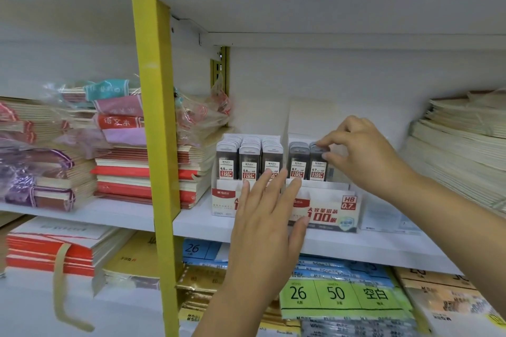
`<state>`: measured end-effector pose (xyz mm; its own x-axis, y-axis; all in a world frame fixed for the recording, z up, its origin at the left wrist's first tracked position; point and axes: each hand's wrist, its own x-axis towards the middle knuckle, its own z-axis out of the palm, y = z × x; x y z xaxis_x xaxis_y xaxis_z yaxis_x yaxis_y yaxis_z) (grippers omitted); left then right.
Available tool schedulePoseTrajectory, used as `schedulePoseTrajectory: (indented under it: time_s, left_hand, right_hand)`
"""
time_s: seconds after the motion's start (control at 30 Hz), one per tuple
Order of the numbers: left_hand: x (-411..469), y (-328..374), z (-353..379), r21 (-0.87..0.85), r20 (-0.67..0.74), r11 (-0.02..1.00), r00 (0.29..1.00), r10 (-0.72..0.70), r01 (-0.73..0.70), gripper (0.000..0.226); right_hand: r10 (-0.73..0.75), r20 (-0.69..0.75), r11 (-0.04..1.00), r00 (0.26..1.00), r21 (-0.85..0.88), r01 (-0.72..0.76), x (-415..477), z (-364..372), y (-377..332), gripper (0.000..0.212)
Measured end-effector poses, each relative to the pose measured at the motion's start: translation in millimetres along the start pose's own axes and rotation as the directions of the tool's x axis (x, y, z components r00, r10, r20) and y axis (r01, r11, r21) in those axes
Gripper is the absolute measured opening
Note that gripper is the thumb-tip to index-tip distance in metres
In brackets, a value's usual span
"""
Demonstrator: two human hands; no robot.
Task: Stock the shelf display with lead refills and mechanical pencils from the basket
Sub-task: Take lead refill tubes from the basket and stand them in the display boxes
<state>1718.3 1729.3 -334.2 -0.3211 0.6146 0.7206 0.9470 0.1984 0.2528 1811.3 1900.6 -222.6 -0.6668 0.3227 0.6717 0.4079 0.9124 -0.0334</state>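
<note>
Hands are both up at the shelf. The right hand, coming in from four o'clock, has thumb and forefinger curled onto the dark cap of a lead refill case, pinching it at the top. Its other fingers are tucked loosely behind. That case stands upright at the front of the second column in the 0.7 display box, touching the neighbouring 0.7 column at its nine o'clock.

The left hand, reaching up from six o'clock, is flat and spread, fingers straight, holding nothing. Its fingertips lie across the seam where the 0.7 display box meets the 0.5 display box; whether they touch the cardboard cannot be told.

The 0.5 display box sits just beside the other, at its nine o'clock, with three full columns of 0.5 refills standing upright. Both boxes rest on the white shelf.

Out at nine o'clock, on either side of the yellow upright, lie stacked notebooks in red and cream, some in plastic wrap. Out at three o'clock sits a leaning pile of cream paper pads. Down at six o'clock, on the level below, lies a green pack marked 26 and 50, with blue packs near it.
</note>
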Motion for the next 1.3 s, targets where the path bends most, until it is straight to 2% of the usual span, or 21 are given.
schedulePoseTrajectory:
  time_s: [0.07, 0.13, 0.2, 0.23, 0.27, 0.3, 0.33, 0.37, 0.4, 0.47, 0.5, 0.53, 0.6, 0.67, 0.73, 0.83, 0.93, 1.03, 1.13, 1.23, 1.3]
  left_hand:
    - [-2.9, 0.1, -2.0, -0.028, -0.035, 0.999, 0.999, 0.022, -0.022, 0.057]
    - [-13.4, 1.5, -6.1, -0.085, -0.099, 0.996, 0.995, 0.014, -0.022, 0.054]
    - [-32.0, 1.2, -9.4, -0.171, -0.18, 0.985, 0.983, -0.031, 0.0, 0.044]
    - [-44.7, -0.7, -8.3, -0.19, -0.193, 0.982, 0.98, -0.053, 0.016, 0.039]
    - [-59.8, -3.2, -5.8, -0.192, -0.158, 0.981, 0.985, -0.068, 0.037, 0.035]
    - [-77.1, -6.3, -2.0, -0.192, -0.06, 0.979, 0.995, -0.078, 0.065, 0.032]
    - [-96.5, -11.1, 4.0, -0.19, 0.091, 0.976, 0.992, -0.088, 0.104, 0.031]
    - [-118.9, -17.5, 11.9, -0.174, 0.277, 0.972, 0.955, -0.104, 0.156, 0.032]
    - [-143.2, -25.2, 20.5, -0.134, 0.463, 0.968, 0.877, -0.129, 0.214, 0.035]
    - [-192.9, -42.2, 41.5, -0.024, 0.729, 0.948, 0.655, -0.201, 0.317, 0.047]
    - [-217.9, -50.0, 53.2, 0.028, 0.794, 0.93, 0.556, -0.244, 0.368, 0.051]
    - [-242.1, -57.1, 65.1, 0.072, 0.826, 0.901, 0.481, -0.295, 0.428, 0.054]
    - [-286.9, -68.4, 87.9, 0.152, 0.839, 0.808, 0.357, -0.41, 0.569, 0.056]
    - [-324.8, -75.4, 109.2, 0.217, 0.83, 0.707, 0.254, -0.497, 0.673, 0.056]
    - [-354.3, -79.0, 128.3, 0.242, 0.828, 0.648, 0.195, -0.526, 0.723, 0.055]
    - [-382.6, -77.9, 150.8, 0.235, 0.809, 0.57, 0.166, -0.563, 0.787, 0.066]
    - [-399.0, -73.2, 169.9, 0.307, 0.766, 0.552, 0.143, -0.627, 0.775, 0.082]
    - [-409.2, -67.0, 182.8, 0.401, 0.69, 0.514, 0.12, -0.714, 0.758, 0.089]
    - [-415.3, -65.2, 190.7, 0.379, 0.639, 0.44, 0.114, -0.761, 0.814, 0.075]
    - [-418.0, -62.7, 194.1, 0.39, 0.644, 0.409, 0.073, -0.761, 0.825, 0.057]
    - [-418.4, -61.4, 193.9, 0.4, 0.644, 0.414, 0.071, -0.762, 0.817, 0.052]
  right_hand:
    - [0.005, -0.042, 1.0, 0.999, 0.018, -0.005, -3.5, -8.5, -3.2, 0.027]
    - [0.003, -0.158, 0.994, 0.987, 0.11, 0.015, -19.3, -21.3, -12.2, 0.029]
    - [-0.012, -0.273, 0.952, 0.962, 0.291, 0.095, -49.5, -32.1, -27.6, 0.024]
    - [-0.021, -0.27, 0.901, 0.963, 0.413, 0.136, -69.7, -33.1, -36.6, 0.021]
    - [-0.024, -0.214, 0.84, 0.976, 0.525, 0.136, -90.9, -28.9, -43.4, 0.018]
    - [-0.018, -0.103, 0.789, 0.995, 0.609, 0.077, -111.9, -19.6, -48.2, 0.017]
    - [-0.015, 0.058, 0.757, 0.998, 0.653, -0.027, -132.3, -4.5, -49.6, 0.015]
    - [-0.011, 0.258, 0.75, 0.966, 0.642, -0.163, -154.7, 15.3, -48.9, 0.014]
    - [-0.008, 0.473, 0.758, 0.881, 0.578, -0.303, -179.6, 40.1, -45.5, 0.016]
    - [0.002, 0.819, 0.79, 0.573, 0.35, -0.503, -231.7, 97.1, -35.5, 0.027]
    - [0.014, 0.909, 0.807, 0.417, 0.236, -0.541, -260.4, 127.4, -30.7, 0.036]
    - [0.034, 0.953, 0.819, 0.301, 0.146, -0.554, -289.1, 155.2, -28.0, 0.043]
    - [0.09, 0.98, 0.814, 0.178, 0.03, -0.58, -343.3, 200.7, -27.5, 0.05]
    - [0.147, 0.983, 0.766, 0.106, -0.046, -0.641, -387.1, 232.7, -32.1, 0.051]
    - [0.184, 0.976, 0.752, 0.12, -0.061, -0.657, -419.0, 254.2, -34.1, 0.05]
    - [0.24, 0.95, 0.794, 0.202, -0.073, -0.604, -450.4, 275.7, -30.0, 0.058]
    - [0.221, 0.962, 0.772, 0.162, -0.071, -0.631, -475.2, 291.1, -30.3, 0.081]
    - [0.274, 0.952, 0.828, 0.134, -0.162, -0.537, -495.9, 300.4, -34.1, 0.098]
    - [0.303, 0.936, 0.868, 0.177, -0.195, -0.456, -502.8, 305.0, -34.2, 0.099]
    - [0.245, 0.925, 0.939, 0.289, -0.152, -0.307, -502.4, 309.2, -31.5, 0.087]
    - [0.2, 0.921, 0.955, 0.336, -0.107, -0.276, -501.9, 310.5, -30.7, 0.081]
